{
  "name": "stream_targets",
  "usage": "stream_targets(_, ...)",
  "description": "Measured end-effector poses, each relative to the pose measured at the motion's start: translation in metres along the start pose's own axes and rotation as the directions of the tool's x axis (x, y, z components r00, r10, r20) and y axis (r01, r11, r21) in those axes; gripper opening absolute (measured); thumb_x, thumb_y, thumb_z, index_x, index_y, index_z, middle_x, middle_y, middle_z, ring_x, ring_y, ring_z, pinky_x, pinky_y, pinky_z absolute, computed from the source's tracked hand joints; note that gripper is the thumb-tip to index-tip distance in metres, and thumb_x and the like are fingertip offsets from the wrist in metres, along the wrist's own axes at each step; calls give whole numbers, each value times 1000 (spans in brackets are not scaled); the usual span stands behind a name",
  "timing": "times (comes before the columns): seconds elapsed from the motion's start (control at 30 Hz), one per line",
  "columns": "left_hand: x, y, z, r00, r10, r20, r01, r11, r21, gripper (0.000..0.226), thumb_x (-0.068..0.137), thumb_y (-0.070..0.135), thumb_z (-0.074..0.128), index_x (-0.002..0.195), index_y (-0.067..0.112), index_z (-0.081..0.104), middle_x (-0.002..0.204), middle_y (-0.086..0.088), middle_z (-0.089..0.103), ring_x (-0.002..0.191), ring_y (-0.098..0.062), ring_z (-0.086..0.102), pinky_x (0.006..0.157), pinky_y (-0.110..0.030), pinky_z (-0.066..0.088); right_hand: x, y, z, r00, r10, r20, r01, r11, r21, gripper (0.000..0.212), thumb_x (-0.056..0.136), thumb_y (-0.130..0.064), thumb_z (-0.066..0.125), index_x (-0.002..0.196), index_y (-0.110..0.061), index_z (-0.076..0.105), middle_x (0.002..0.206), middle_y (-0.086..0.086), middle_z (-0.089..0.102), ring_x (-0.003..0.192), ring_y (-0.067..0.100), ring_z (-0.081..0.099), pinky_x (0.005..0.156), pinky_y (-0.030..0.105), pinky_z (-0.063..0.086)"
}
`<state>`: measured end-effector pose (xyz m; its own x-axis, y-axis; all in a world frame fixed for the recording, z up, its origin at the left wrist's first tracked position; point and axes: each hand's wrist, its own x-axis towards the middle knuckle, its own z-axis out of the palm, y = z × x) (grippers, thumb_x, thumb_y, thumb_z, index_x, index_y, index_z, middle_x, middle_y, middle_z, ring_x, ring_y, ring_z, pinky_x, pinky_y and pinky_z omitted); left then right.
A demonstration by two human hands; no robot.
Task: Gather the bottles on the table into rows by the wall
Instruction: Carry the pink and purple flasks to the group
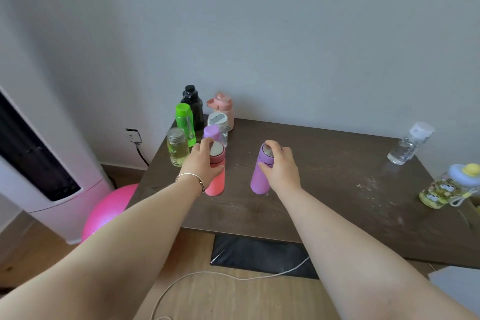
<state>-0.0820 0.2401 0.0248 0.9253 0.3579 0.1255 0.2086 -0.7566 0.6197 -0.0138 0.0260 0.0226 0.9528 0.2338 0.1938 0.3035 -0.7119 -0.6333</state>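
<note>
My left hand (201,161) grips the upper part of an upright coral-pink flask (216,184) on the dark wooden table (324,189). My right hand (279,166) holds an upright purple flask (259,179) near its cap. Behind the pink flask, at the table's back left corner by the wall, stand several bottles: black (192,104), green (185,122), pale pink (222,108), white-lidded clear (218,122), small purple-capped (211,132) and a glass one with yellow liquid (178,147).
A clear bottle with a white cap (410,143) stands at the back right by the wall. A yellow patterned bottle with a blue lid (446,187) sits at the right edge. A white tower appliance (39,163), a pink ball (109,208) and a floor cable (207,275) lie left and below.
</note>
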Motion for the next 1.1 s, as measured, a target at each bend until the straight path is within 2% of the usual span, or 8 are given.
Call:
stream_targets(0.1,15,-36,-21,1000,-10,6,10,1000,24,67,77,29,74,132,25,36,128,-10,49,99,-33,59,75,-37,49,8,-24,34,1000,12,3,-12,1000,3,54,84,-18,66,132,-36,47,123,5,45,90,34,61,76,40,54)
stream_targets(0.3,46,-99,-60,1000,-23,20,22,999,40,67,76,28,75,130,28,35,126,-10,50,102,-35,59,84,-44,52,26,-65,95,999,40,15,-40,999,27,55,84,-19,68,132,-35,46,124,6,45,91,34,61,78,41,55)
stream_targets(0.47,63,-136,-70,998,-47,40,47,999,4,69,75,27,75,133,26,36,128,-6,50,105,-31,58,87,-41,51,30,-87,130,998,38,52,-39,999,1,53,84,-19,66,132,-33,47,123,5,44,90,33,60,74,36,51)
stream_targets(0.77,73,-168,-58,996,-28,84,30,999,-19,69,74,31,76,130,28,36,124,-5,50,101,-30,60,85,-43,53,36,-100,162,993,18,117,-9,997,-77,53,84,-19,66,132,-30,47,122,5,44,91,33,59,74,38,52)
stream_targets(1.1,79,-178,-50,995,-16,97,18,1000,-16,70,74,31,77,131,27,36,126,-6,50,102,-30,60,85,-41,53,35,-99,179,991,-15,136,24,997,-71,52,83,-16,67,130,-29,51,124,5,44,96,33,59,75,39,53)
